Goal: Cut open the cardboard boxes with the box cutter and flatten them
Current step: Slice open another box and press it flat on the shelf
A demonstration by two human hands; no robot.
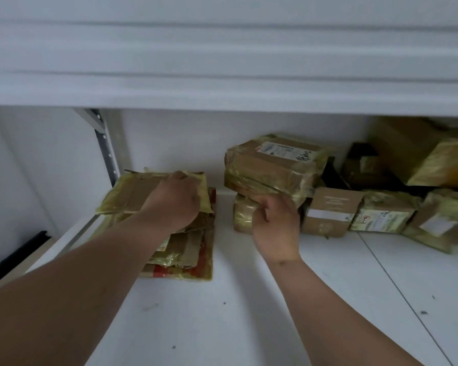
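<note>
Two bare hands reach onto a white shelf board (249, 299) beneath an upper white shelf (222, 96) whose front edge spans the whole width of the head view. Head view, edges and room: a broad bare stretch of board lies between and in front of the forearms; a thin seam (397, 286) runs diagonally across the board on the right. At left, a perforated metal upright (106, 151) stands against the white wall, just behind the stack of flattened cardboard (185, 252). That stack lies flat near the board's left edge, one flattened piece (132, 191) on top of it tilted up at its left side. A clear gap of board separates the stack from the sealed boxes. Grip: the left hand (175, 202) rests on the top flattened piece, fingers curled over its far edge. The right hand (275, 228) is clenched at the lower front edge of a taped box with a shipping label (273, 165), which sits on a smaller taped box (243, 215); whether the fingers grasp the upper box, the lower one or something else cannot be told. Further boxes (381, 215) crowd the shelf's right end, touching one another. No box cutter can be made out.
</note>
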